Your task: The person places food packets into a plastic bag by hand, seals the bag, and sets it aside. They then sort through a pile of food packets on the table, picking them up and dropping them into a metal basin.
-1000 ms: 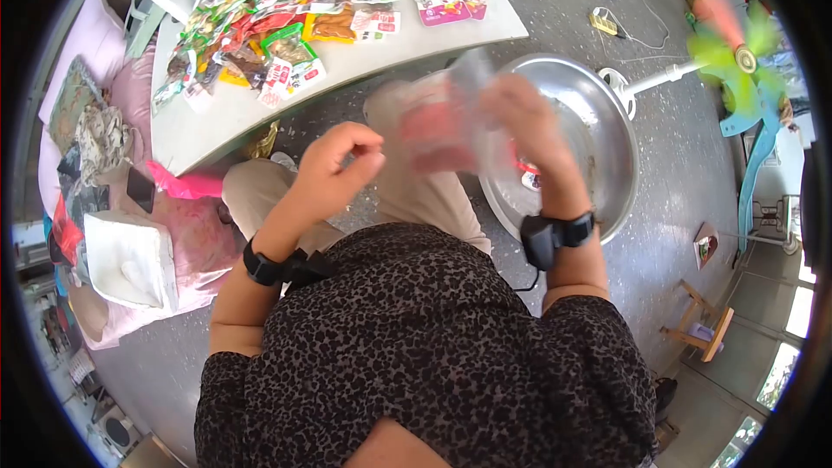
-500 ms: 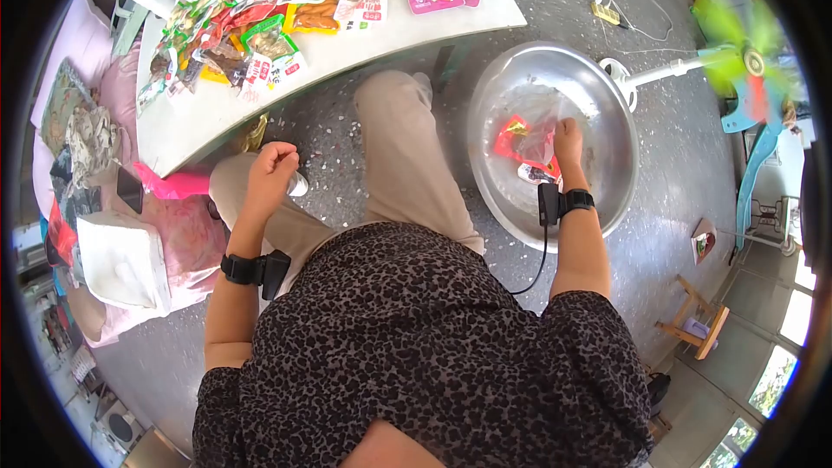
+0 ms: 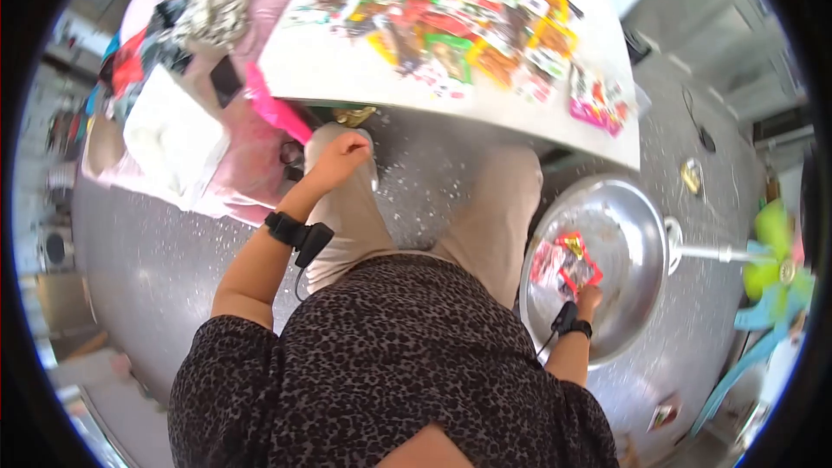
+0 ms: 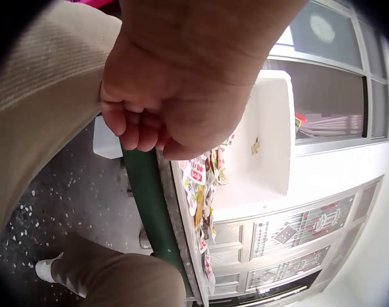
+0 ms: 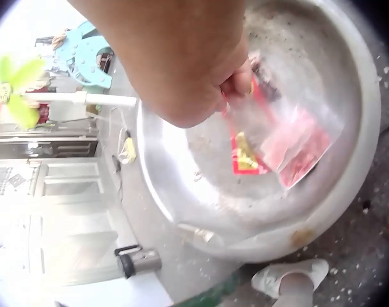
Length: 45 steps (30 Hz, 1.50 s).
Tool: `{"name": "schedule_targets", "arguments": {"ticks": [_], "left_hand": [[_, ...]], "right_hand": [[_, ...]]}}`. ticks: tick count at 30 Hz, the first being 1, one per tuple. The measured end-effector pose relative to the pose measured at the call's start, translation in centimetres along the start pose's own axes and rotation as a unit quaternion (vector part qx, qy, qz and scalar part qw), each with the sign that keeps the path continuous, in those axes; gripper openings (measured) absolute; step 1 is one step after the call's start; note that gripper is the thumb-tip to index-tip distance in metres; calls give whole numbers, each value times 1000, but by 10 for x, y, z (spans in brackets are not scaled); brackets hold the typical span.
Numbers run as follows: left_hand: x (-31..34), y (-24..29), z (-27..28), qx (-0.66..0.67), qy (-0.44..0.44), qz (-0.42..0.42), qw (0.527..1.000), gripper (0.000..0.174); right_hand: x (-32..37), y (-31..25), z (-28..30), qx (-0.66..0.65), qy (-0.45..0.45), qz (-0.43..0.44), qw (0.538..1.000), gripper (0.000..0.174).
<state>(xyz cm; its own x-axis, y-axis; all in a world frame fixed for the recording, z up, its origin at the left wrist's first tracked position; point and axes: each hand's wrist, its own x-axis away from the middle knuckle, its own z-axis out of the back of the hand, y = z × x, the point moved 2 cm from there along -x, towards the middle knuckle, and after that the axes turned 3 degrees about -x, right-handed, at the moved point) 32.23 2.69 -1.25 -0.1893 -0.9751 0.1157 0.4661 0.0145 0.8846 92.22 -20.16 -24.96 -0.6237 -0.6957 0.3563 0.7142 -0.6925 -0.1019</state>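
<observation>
My right hand [image 3: 589,298] is down inside a wide metal basin [image 3: 633,243]. In the right wrist view its fingertips pinch one end of a clear plastic bag [image 5: 300,146] with pinkish-red contents. Under that bag lies a red-edged packet [image 5: 245,161] with a yellow patch, and a dark-filled pack [image 5: 266,82] shows beyond the fingers. My left hand [image 3: 340,159] hovers over the left knee, fingers loosely curled and holding nothing; the left wrist view shows the same hand [image 4: 182,102] from the palm side.
A white table [image 3: 555,126] ahead bears a heap of colourful food packets [image 3: 451,13]. The green-and-blue fan [image 3: 771,247] stands right of the basin. At left, a white foam box [image 3: 173,134] sits on pink cloth [image 3: 243,160]. A cable and power strip [image 3: 691,175] lie on the floor.
My right hand has carried the clear bag from over the lap into the basin and lowered it. My left hand has drawn away leftward. The head view has turned toward the left.
</observation>
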Motion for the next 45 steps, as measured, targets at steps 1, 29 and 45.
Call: {"name": "schedule_targets", "arguments": {"ticks": [1, 29, 45], "left_hand": [[-1, -5, 10, 1, 17, 1, 1000, 12], [111, -131, 325, -329, 454, 380, 736, 34], [113, -52, 327, -114, 543, 97, 826, 18]], "right_hand": [[-2, -22, 22, -199, 34, -20, 979, 23], [126, -385, 142, -189, 243, 549, 777, 25], [121, -388, 137, -180, 250, 548, 777, 24]]}}
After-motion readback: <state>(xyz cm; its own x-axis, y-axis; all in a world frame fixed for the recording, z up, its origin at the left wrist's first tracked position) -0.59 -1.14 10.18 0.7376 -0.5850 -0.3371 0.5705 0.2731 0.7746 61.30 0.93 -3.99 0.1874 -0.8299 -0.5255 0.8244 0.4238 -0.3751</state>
